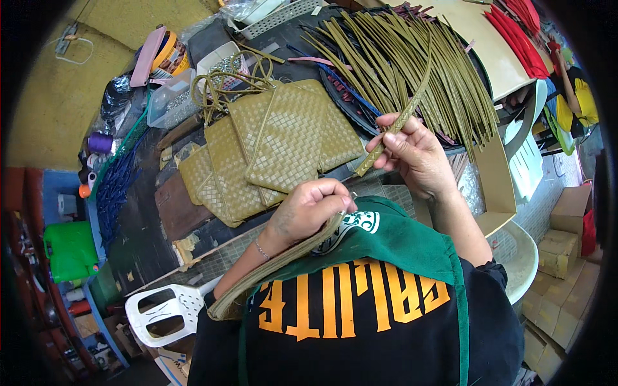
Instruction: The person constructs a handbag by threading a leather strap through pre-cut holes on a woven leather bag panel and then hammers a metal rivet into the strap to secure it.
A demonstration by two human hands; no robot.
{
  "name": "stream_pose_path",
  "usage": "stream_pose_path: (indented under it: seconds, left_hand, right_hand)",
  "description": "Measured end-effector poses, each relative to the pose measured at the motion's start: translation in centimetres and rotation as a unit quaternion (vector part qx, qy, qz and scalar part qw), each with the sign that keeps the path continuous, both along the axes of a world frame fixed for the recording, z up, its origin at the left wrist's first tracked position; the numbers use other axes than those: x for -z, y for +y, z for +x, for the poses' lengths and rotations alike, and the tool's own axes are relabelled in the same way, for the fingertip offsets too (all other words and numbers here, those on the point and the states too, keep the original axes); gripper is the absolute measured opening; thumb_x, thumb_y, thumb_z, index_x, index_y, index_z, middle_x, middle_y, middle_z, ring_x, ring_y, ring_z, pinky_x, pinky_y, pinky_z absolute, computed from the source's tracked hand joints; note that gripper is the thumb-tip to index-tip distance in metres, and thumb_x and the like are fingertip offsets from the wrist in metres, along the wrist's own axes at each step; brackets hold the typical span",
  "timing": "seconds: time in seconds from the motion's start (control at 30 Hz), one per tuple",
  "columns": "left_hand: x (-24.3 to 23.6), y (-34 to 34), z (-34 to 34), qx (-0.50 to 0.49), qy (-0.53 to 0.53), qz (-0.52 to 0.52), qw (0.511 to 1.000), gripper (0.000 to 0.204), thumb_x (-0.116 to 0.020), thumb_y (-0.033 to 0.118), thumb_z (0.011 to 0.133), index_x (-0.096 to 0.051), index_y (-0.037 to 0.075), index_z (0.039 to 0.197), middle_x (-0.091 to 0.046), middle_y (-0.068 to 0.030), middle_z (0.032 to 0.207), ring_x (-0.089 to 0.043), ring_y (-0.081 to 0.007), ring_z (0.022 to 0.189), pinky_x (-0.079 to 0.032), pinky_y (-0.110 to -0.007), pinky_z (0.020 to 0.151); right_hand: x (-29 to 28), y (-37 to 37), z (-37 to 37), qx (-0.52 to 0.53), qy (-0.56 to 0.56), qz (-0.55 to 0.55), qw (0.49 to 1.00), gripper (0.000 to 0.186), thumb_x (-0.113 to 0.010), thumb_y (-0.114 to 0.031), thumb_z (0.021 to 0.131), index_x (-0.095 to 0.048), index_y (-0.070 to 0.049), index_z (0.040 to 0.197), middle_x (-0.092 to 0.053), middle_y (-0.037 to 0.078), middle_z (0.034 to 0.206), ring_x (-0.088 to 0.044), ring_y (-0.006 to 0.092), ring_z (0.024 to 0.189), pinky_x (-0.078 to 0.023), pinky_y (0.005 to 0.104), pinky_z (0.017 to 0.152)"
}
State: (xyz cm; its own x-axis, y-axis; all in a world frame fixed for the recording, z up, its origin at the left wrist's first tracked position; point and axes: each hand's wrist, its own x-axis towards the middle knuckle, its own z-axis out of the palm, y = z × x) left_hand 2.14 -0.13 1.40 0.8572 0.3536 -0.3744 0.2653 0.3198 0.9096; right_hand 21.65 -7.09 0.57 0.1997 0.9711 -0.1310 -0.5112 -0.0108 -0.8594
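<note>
My right hand [418, 154] pinches a flat olive strap [421, 90] near its lower end, between thumb and fingers. The strap curves up over the heap of similar olive straps [457, 83]. In front of my chest my left hand [312, 209] is closed in a pinch, with a small shiny metal piece [353, 195] showing at its fingertips. A bundle of khaki straps [277, 264] runs from under that hand back along my forearm. The two hands are apart. Beyond my left hand lie several woven olive bags [290, 135], overlapping on the dark table [145, 225].
Clear plastic bins of small metal parts [170, 96] stand at the far left of the table, near purple thread [101, 143] and blue strips [119, 199]. A white stool [164, 312] is at lower left. Cardboard boxes [557, 283] are stacked at right; another person [573, 103] sits at the far right.
</note>
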Motion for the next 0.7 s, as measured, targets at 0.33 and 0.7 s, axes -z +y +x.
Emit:
stream_pose_path:
  seconds: [0.33, 0.7]
  left_hand:
    - [-0.1, -0.4, 0.8, -0.117, -0.051, 0.067, 0.989, 0.008, -0.048, 0.000, 0.080, -0.054, -0.005, 0.083, -0.056, -0.0093, 0.082, -0.057, -0.0128, 0.074, -0.046, -0.022, 0.067]
    - [0.0, -0.8, 0.4, -0.125, -0.095, 0.075, 0.985, 0.009, -0.049, -0.001, 0.080, -0.051, -0.006, 0.087, -0.051, -0.0072, 0.084, -0.057, -0.0138, 0.076, -0.046, -0.021, 0.067]
  right_hand:
    - [-0.8, 0.1, -0.3, -0.017, 0.001, -0.004, 1.000, 0.042, -0.058, -0.001, 0.075, -0.039, -0.001, 0.112, -0.060, 0.011, 0.082, -0.057, 0.0105, 0.069, -0.044, 0.0194, 0.062]
    - [-2.0, 0.1, -1.3, -0.042, -0.067, -0.025, 0.997, 0.038, -0.056, -0.001, 0.077, -0.039, 0.000, 0.111, -0.061, 0.009, 0.079, -0.056, 0.0086, 0.065, -0.045, 0.0184, 0.059]
